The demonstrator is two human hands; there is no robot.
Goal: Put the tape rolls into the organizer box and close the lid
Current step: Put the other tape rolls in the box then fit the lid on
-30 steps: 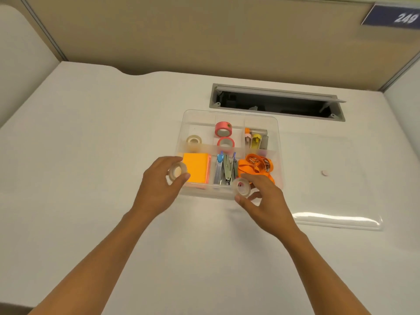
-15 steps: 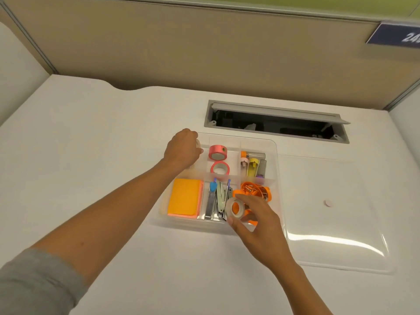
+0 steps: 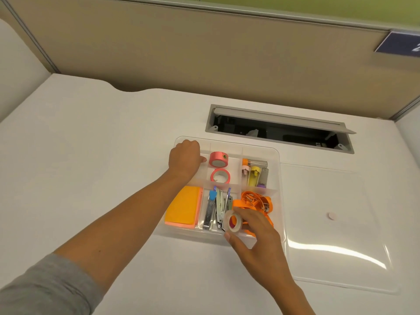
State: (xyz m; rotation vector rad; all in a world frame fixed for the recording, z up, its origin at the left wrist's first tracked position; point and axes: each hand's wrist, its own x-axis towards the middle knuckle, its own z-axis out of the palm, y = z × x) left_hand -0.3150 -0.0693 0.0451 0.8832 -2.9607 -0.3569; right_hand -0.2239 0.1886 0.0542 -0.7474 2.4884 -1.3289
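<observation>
The clear organizer box (image 3: pixel 279 176) sits open mid-desk, its clear lid (image 3: pixel 329 246) lying flat to its right. My left hand (image 3: pixel 185 158) reaches into the back-left compartment with the fingers curled down; the clear tape roll it carried is hidden under it. My right hand (image 3: pixel 256 237) pinches another clear tape roll (image 3: pixel 233 222) upright above the box's front edge, over the staplers. Two pink tape rolls (image 3: pixel 218 159) (image 3: pixel 220 176) rest in the back-middle compartment.
Orange sticky notes (image 3: pixel 183 208), staplers (image 3: pixel 216 208), orange clips (image 3: pixel 256 202) and small tubes (image 3: pixel 254 176) fill other compartments. An open cable slot (image 3: pixel 279 129) lies behind the box, then a partition wall. A small pink disc (image 3: pixel 331 215) is on the lid.
My left hand carried its clear roll from the box's front edge to the back-left compartment. My right hand lifted its roll slightly over the front compartments. The view moved closer.
</observation>
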